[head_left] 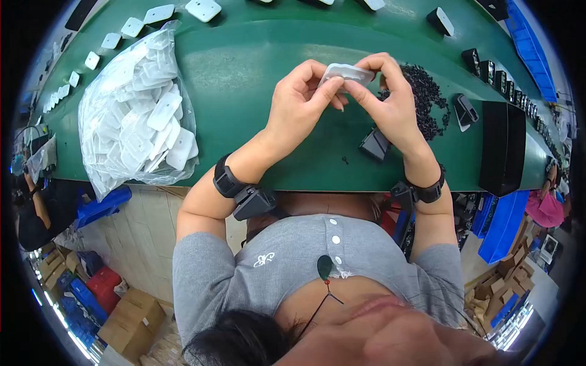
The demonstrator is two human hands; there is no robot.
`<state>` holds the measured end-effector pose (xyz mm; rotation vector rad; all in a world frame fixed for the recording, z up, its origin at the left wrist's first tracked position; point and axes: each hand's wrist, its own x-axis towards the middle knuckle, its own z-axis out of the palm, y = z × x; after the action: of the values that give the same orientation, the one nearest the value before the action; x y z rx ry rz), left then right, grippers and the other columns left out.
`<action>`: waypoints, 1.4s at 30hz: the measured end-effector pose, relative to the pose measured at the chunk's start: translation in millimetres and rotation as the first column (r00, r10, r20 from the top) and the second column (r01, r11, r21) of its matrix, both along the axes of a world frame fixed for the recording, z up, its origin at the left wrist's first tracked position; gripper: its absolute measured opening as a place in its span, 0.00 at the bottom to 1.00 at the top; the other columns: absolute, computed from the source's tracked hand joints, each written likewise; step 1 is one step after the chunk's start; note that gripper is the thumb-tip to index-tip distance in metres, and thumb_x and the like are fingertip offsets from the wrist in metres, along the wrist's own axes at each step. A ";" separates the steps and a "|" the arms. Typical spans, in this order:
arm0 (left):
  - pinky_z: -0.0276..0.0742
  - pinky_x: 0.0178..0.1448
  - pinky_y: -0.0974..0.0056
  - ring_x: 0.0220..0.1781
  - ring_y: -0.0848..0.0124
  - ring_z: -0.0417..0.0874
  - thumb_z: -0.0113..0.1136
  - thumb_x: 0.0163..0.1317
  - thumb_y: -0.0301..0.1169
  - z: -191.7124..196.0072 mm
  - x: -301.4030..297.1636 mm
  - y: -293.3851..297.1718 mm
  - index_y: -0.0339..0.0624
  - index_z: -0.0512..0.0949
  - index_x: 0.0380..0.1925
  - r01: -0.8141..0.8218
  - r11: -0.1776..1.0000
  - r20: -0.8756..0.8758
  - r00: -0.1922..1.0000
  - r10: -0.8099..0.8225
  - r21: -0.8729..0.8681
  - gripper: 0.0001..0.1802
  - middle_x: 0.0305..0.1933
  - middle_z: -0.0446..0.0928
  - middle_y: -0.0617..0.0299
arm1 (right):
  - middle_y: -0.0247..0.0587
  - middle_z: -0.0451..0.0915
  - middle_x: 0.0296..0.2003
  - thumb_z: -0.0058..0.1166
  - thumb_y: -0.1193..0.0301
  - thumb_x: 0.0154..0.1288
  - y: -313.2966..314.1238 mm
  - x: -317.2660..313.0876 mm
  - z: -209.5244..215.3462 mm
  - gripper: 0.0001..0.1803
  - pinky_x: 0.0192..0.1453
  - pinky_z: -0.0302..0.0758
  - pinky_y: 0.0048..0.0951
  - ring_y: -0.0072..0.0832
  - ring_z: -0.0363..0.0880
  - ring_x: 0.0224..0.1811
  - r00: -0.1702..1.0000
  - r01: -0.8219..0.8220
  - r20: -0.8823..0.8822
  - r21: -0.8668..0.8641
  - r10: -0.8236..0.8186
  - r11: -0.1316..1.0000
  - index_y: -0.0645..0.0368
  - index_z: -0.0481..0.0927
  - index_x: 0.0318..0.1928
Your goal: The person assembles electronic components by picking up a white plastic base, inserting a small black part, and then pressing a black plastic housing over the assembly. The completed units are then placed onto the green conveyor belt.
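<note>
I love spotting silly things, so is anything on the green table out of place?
Maybe one tiny black piece: it lies alone on the green table, apart from the heap of small black bits beside the right hand.

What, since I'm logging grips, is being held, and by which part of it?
A white plastic piece: the left hand pinches its left end, the right hand its right end, with both thumbs at the near edge.
</note>
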<state>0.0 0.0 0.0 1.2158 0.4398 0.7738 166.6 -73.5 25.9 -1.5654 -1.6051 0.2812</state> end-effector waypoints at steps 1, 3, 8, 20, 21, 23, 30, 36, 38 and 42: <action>0.80 0.42 0.70 0.35 0.72 0.83 0.56 0.68 0.27 -0.5 0.6 -0.6 0.33 0.74 0.40 0.000 1.000 -0.017 1.000 0.000 0.028 0.07 0.35 0.80 0.58 | 0.29 0.74 0.36 0.63 0.67 0.61 -1.2 -0.3 3.5 0.13 0.41 0.64 0.23 0.19 0.69 0.38 0.984 -0.046 -0.175 -0.098 0.028 0.994 0.55 0.75 0.42; 0.80 0.42 0.70 0.34 0.72 0.83 0.56 0.69 0.27 0.0 0.3 -1.2 0.32 0.74 0.40 0.018 0.998 -0.028 0.999 -0.017 0.057 0.07 0.35 0.80 0.58 | 0.29 0.73 0.35 0.62 0.70 0.61 -2.7 -1.7 5.9 0.10 0.40 0.63 0.21 0.16 0.68 0.37 0.939 -0.088 -0.343 -0.183 0.020 0.979 0.57 0.73 0.38; 0.80 0.44 0.68 0.35 0.71 0.83 0.52 0.71 0.28 3.3 -1.0 2.0 0.30 0.74 0.43 0.046 0.997 0.012 0.999 -0.045 -0.055 0.10 0.36 0.80 0.57 | 0.30 0.70 0.31 0.65 0.72 0.59 -0.5 -3.9 1.3 0.13 0.37 0.64 0.21 0.17 0.65 0.32 0.865 -0.131 -0.499 -0.123 0.053 0.984 0.58 0.71 0.35; 0.70 0.30 0.70 0.26 0.78 0.76 0.53 0.70 0.30 -26.8 -33.5 77.7 0.38 0.80 0.38 -0.118 0.884 -0.524 0.767 0.371 0.453 0.08 0.25 0.76 0.65 | 0.41 0.80 0.45 0.66 0.63 0.55 -50.3 121.8 29.5 0.20 0.54 0.73 0.34 0.38 0.77 0.51 0.716 0.426 0.569 0.104 -0.405 0.899 0.56 0.79 0.47; 0.71 0.33 0.68 0.28 0.75 0.77 0.54 0.68 0.29 -27.2 -33.4 78.8 0.38 0.80 0.38 -0.093 0.856 -0.537 0.743 0.399 0.508 0.08 0.26 0.77 0.63 | 0.39 0.79 0.47 0.66 0.63 0.55 -68.6 133.9 27.5 0.21 0.55 0.73 0.34 0.38 0.77 0.52 0.684 0.498 0.586 0.057 -0.433 0.865 0.55 0.79 0.48; 0.72 0.35 0.65 0.30 0.72 0.78 0.55 0.67 0.29 -28.5 -31.0 77.6 0.39 0.81 0.38 -0.068 0.826 -0.548 0.717 0.431 0.560 0.07 0.27 0.77 0.61 | 0.38 0.79 0.47 0.66 0.66 0.54 -99.4 148.6 22.6 0.21 0.56 0.73 0.34 0.36 0.76 0.52 0.651 0.614 0.608 -0.069 -0.455 0.786 0.55 0.78 0.49; 0.77 0.41 0.58 0.42 0.57 0.79 0.63 0.60 0.42 -15.0 -25.8 51.0 0.41 0.77 0.47 0.146 0.519 -0.501 0.567 0.653 0.842 0.20 0.43 0.75 0.54 | 0.42 0.78 0.43 0.59 0.80 0.57 -131.7 169.4 -12.7 0.17 0.50 0.75 0.28 0.35 0.79 0.45 0.749 0.607 0.409 -0.108 -0.522 0.787 0.60 0.78 0.49; 0.77 0.43 0.57 0.47 0.55 0.74 0.72 0.47 0.47 -14.2 -24.3 34.1 0.37 0.69 0.56 0.308 0.319 -0.440 0.530 0.725 0.896 0.39 0.45 0.71 0.52 | 0.39 0.81 0.43 0.60 0.79 0.58 -127.6 164.7 0.3 0.20 0.51 0.74 0.28 0.29 0.79 0.43 0.710 0.629 0.423 -0.022 -0.563 0.777 0.57 0.79 0.52; 0.75 0.48 0.57 0.48 0.55 0.74 0.73 0.46 0.38 -17.3 -29.9 30.9 0.37 0.69 0.56 0.283 0.295 -0.408 0.613 0.677 0.913 0.37 0.46 0.72 0.52 | 0.39 0.81 0.45 0.60 0.79 0.59 -111.5 147.4 12.7 0.19 0.53 0.73 0.28 0.28 0.79 0.45 0.755 0.564 0.387 0.027 -0.529 0.825 0.59 0.79 0.52; 0.71 0.55 0.55 0.54 0.55 0.74 0.67 0.50 0.25 -22.5 -50.5 36.4 0.39 0.69 0.56 0.211 0.312 -0.358 0.750 0.557 0.927 0.31 0.51 0.74 0.55 | 0.40 0.80 0.48 0.60 0.79 0.59 -52.0 91.0 20.7 0.18 0.58 0.71 0.28 0.28 0.78 0.50 0.941 0.247 0.234 0.026 -0.246 0.969 0.61 0.79 0.52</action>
<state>-50.5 36.4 -22.5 2.7003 0.7438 0.8077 257.6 -125.5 46.6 -1.8365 -1.5611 -0.0404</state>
